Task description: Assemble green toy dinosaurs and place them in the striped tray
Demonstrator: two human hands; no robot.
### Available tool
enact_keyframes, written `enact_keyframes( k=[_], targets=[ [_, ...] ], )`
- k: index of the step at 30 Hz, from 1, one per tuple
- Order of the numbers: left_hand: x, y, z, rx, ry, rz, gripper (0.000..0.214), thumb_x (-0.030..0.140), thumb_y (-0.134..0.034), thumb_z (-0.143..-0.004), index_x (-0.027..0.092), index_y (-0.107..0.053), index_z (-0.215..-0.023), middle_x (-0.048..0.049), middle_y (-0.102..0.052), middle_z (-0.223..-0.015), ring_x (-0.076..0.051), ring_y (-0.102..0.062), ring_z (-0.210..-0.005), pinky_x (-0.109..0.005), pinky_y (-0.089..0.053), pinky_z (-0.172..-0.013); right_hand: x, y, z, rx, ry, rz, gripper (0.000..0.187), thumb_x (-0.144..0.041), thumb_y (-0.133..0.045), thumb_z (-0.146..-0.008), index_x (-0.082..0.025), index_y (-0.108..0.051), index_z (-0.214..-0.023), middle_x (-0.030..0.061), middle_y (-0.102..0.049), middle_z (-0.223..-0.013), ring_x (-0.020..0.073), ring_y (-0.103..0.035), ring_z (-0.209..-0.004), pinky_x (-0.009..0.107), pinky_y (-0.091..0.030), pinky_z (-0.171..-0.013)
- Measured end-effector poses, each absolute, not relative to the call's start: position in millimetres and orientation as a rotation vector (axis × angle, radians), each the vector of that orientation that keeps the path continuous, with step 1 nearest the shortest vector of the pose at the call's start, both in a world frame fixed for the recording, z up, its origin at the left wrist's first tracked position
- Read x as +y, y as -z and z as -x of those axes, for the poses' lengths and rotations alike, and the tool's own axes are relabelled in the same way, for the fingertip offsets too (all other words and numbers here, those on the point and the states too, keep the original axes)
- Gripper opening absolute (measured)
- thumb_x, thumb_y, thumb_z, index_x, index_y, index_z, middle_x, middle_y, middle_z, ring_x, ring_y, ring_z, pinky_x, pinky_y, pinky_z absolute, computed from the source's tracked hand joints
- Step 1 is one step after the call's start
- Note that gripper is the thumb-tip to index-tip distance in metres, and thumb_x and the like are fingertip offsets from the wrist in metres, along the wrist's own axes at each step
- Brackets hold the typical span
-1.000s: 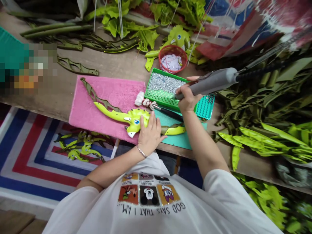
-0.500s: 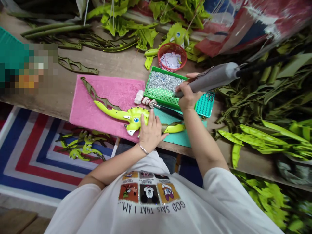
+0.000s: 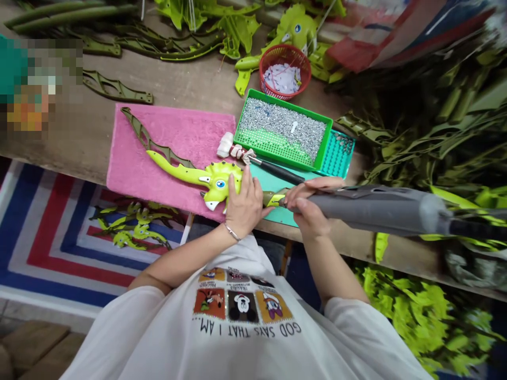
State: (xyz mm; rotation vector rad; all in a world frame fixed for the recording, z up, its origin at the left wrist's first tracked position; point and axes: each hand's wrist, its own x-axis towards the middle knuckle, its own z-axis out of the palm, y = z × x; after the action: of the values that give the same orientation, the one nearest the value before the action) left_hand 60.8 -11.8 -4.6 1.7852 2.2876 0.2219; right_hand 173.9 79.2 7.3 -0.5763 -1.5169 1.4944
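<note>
A red basket [image 3: 284, 71] stands on the wooden bench [image 3: 178, 87] above a striped rug [image 3: 39, 248].

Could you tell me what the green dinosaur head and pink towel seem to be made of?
The dinosaur head looks like moulded plastic or foam, its glossy sheen suggesting paint. The pink towel looks like terry cloth, matte, with fuzzy pile.

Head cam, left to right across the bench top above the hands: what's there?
Olive-green spiny cut-out → pink towel → white wrapped bundle → green tray of small silver pieces → teal perforated mat
</note>
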Motion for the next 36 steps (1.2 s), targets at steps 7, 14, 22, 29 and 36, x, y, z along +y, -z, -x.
enact_keyframes(
  k=[7,14,22,29,36],
  targets=[
    [-11.8,5.2,-60.5,2.283,-0.235,-1.809,0.066,0.041,-0.042,-0.100,-0.008,-0.045,-0.144,-0.0341,-0.038,-0.152,-0.037,-0.023,-0.153,-0.068,-0.021,-0.122,74.5,1.4,-166.3,-1.570,-1.502,0.376,0.020,-0.018,-0.073,-0.080,-0.030,-0.063,-0.093,-0.0063,-0.064,-0.064,0.0144,-0.058,-0.049,0.031,-0.049,-0.049],
    [-12.6,9.0,-61.6,2.310,-0.223,-1.838,0.068,0.046,-0.046,-0.100,-0.008,-0.047,-0.142,-0.0348,-0.040,-0.151,-0.039,-0.027,-0.152,-0.067,-0.025,-0.121,100.0,-12.5,-164.1,-1.771,-1.702,0.271,0.019,-0.023,-0.076,-0.077,-0.026,-0.065,-0.093,-0.0052,-0.063,-0.058,0.0144,-0.058,-0.046,0.029,-0.048,-0.044],
    [-13.2,6.5,-60.4,2.303,-0.166,-1.844,0.076,0.052,-0.048,-0.099,-0.008,-0.043,-0.145,-0.0354,-0.038,-0.153,-0.041,-0.024,-0.152,-0.068,-0.021,-0.121,172.0,-9.8,-108.4,-1.325,-1.135,0.515,0.030,-0.045,-0.079,-0.070,-0.026,-0.059,-0.083,-0.0094,-0.053,-0.051,0.0115,-0.051,-0.041,0.027,-0.048,-0.048],
    [-13.4,6.1,-59.8,2.295,-0.146,-1.844,0.075,0.050,-0.047,-0.099,-0.009,-0.042,-0.146,-0.0357,-0.035,-0.154,-0.039,-0.022,-0.154,-0.066,-0.021,-0.122,193.4,15.9,-94.8,-1.382,-1.089,0.718,0.036,-0.052,-0.073,-0.068,-0.025,-0.050,-0.077,-0.0093,-0.050,-0.050,0.0120,-0.051,-0.041,0.029,-0.048,-0.049],
    [-12.0,4.3,-59.6,2.285,-0.148,-1.825,0.075,0.052,-0.047,-0.099,-0.007,-0.043,-0.146,-0.0345,-0.036,-0.154,-0.040,-0.024,-0.153,-0.067,-0.021,-0.121,194.3,17.6,-92.7,-1.386,-1.097,0.742,0.034,-0.049,-0.069,-0.068,-0.026,-0.049,-0.083,-0.0096,-0.049,-0.048,0.0128,-0.048,-0.040,0.029,-0.044,-0.048]
  ],
)
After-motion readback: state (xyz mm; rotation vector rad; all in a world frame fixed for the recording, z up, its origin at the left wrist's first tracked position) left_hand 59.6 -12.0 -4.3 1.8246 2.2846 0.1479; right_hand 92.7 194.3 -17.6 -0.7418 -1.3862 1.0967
